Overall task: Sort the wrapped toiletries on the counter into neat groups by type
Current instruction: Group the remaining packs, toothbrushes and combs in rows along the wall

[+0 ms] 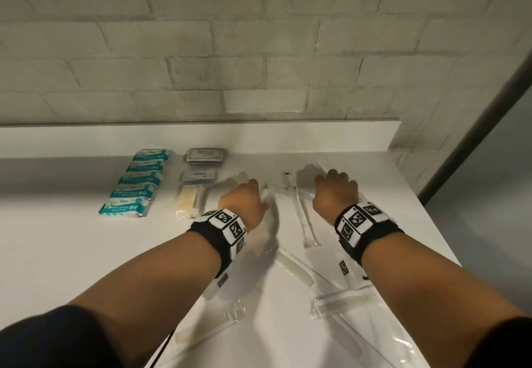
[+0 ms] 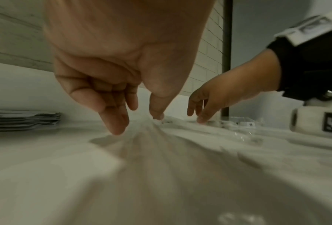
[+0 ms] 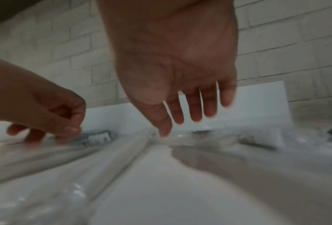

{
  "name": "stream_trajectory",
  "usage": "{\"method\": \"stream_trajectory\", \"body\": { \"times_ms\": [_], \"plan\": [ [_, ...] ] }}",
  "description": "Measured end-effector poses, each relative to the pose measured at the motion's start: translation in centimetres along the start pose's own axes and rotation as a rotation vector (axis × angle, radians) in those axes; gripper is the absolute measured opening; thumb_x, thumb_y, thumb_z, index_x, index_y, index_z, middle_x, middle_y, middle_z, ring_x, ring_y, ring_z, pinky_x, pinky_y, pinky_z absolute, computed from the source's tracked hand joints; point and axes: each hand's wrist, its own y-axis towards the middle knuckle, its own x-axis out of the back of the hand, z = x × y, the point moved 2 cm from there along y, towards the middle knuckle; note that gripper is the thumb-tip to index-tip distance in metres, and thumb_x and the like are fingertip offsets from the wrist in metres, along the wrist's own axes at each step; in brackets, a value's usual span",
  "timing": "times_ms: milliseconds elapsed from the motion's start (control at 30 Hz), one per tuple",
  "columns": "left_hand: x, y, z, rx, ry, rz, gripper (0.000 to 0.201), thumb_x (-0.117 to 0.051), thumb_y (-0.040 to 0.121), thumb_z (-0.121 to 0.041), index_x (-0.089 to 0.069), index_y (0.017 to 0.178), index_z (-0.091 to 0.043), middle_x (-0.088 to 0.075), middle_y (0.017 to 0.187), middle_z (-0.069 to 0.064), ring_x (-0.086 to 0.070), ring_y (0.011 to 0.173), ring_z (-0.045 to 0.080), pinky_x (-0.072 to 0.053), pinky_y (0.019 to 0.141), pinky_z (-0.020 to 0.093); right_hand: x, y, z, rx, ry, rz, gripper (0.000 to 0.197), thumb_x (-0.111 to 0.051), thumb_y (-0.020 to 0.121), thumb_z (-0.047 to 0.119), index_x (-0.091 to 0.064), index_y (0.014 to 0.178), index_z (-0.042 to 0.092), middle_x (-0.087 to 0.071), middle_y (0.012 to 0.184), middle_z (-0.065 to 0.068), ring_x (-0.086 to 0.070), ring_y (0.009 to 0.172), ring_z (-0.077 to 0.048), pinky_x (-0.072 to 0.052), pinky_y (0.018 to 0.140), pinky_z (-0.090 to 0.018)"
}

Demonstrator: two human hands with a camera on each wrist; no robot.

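Note:
Long clear-wrapped toothbrushes (image 1: 306, 220) lie jumbled mid-counter. My left hand (image 1: 259, 192) reaches down at their left side. In the left wrist view my left hand (image 2: 138, 123) has its thumb tip on a crinkled clear wrapper (image 2: 161, 121), its fingers bent toward the counter, and nothing held between them. My right hand (image 1: 334, 183) hovers at the right side. In the right wrist view my right hand (image 3: 180, 124) has its fingers straight and spread, with the thumb tip touching clear wrap (image 3: 190, 140). Wrapped combs (image 1: 293, 269) lie nearer me.
Teal packets (image 1: 135, 186) form a column at the left. Beside them are a grey sachet stack (image 1: 205, 156), a smaller grey sachet (image 1: 198, 176) and a beige wrapped item (image 1: 188, 199). The white counter (image 1: 86, 252) ends at a brick wall behind and an edge at the right.

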Motion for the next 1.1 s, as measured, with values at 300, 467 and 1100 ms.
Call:
{"method": "stream_trajectory", "body": {
  "times_ms": [300,467,1100],
  "plan": [
    [1.0,-3.1,0.2,-0.051,0.068,0.305,0.048,-0.052,0.089,-0.035,-0.045,0.133,-0.018,-0.051,0.124,0.006,-0.059,0.108,0.025,-0.050,0.088,0.035,-0.6,-0.8,2.0,-0.048,0.296,0.300,0.033,-0.061,0.086,0.016,-0.058,0.117,0.007,-0.064,0.116,-0.010,-0.063,0.104,-0.026,-0.049,0.078,-0.029],
    [0.0,-4.2,0.5,-0.119,0.102,0.327,0.040,-0.054,0.090,-0.028,-0.049,0.128,-0.017,-0.046,0.111,0.008,-0.061,0.095,0.029,-0.049,0.076,0.033,0.3,-0.4,3.8,-0.001,0.336,0.319,0.016,-0.056,0.087,0.010,-0.062,0.101,0.003,-0.066,0.099,-0.012,-0.066,0.089,-0.027,-0.051,0.066,-0.028],
    [1.1,4.3,2.6,0.016,0.189,0.297,0.044,-0.049,0.089,-0.021,-0.042,0.131,-0.009,-0.045,0.126,0.018,-0.048,0.115,0.036,-0.035,0.101,0.044,1.0,6.2,10.0,0.041,0.681,0.347,0.036,-0.064,0.089,0.020,-0.055,0.120,0.005,-0.068,0.097,-0.014,-0.068,0.072,-0.030,-0.057,0.057,-0.034]
  ]
}}
